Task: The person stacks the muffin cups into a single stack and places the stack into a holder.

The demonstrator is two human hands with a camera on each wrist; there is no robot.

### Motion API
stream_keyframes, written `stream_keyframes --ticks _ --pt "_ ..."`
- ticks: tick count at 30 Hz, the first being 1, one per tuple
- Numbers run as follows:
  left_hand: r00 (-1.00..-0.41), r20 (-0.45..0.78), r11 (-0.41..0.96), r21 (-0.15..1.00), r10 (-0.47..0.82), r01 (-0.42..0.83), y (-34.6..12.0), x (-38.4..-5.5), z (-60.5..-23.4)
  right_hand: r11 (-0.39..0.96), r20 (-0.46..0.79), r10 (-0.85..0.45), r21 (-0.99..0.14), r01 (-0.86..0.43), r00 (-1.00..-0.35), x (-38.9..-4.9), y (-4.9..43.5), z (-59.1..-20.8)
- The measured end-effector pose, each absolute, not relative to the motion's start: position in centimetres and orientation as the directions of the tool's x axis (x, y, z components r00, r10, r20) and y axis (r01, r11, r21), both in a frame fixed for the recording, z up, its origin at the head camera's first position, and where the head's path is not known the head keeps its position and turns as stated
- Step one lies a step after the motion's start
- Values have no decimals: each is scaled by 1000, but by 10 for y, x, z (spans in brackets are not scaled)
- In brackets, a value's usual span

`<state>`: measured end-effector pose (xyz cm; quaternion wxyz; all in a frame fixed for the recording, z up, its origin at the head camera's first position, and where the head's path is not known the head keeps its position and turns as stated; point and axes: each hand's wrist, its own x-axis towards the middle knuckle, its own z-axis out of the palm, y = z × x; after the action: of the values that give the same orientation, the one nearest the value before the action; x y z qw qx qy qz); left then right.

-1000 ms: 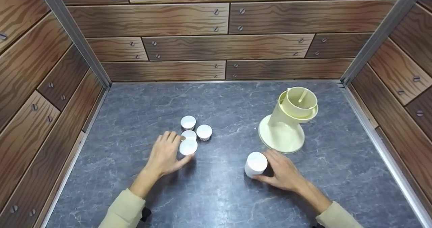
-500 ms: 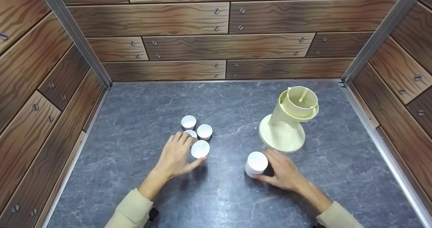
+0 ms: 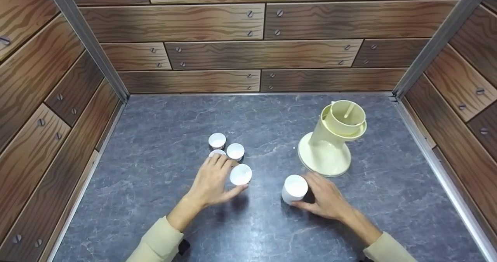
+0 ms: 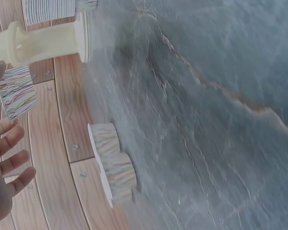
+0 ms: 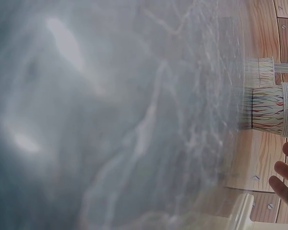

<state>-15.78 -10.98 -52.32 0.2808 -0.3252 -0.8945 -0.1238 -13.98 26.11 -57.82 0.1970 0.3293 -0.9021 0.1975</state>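
Observation:
My left hand (image 3: 211,181) pinches a small paper cup (image 3: 240,174), white inside, between thumb and fingers. In the left wrist view this cup (image 4: 18,92) shows coloured wavy lines outside and is lifted off the table. Three like cups stand grouped beyond the hand: a far one (image 3: 217,140), a right one (image 3: 235,151), and one (image 3: 217,153) partly hidden by the fingers. My right hand (image 3: 322,195) holds an upright stack of paper cups (image 3: 294,191) on the table, thumb in front, fingers behind. Its layered rims show in the right wrist view as a ridged stack (image 5: 273,110).
A pale yellow stand (image 3: 328,153) with a round base and a cup-like open top stands behind the right hand. The grey marbled table (image 3: 264,114) is bordered by wood-print walls (image 3: 217,21) at the back and both sides.
My left hand has carried its paper cup to the right, away from the grouped cups and closer to the stack. The right hand and the stack have stayed in place.

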Motion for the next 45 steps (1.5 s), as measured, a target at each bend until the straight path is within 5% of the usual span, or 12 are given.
stream_keyframes --ticks 45 --pt "-593 606 685 106 530 721 -51 -164 -527 698 489 -512 -243 -674 -706 -140 260 -578"
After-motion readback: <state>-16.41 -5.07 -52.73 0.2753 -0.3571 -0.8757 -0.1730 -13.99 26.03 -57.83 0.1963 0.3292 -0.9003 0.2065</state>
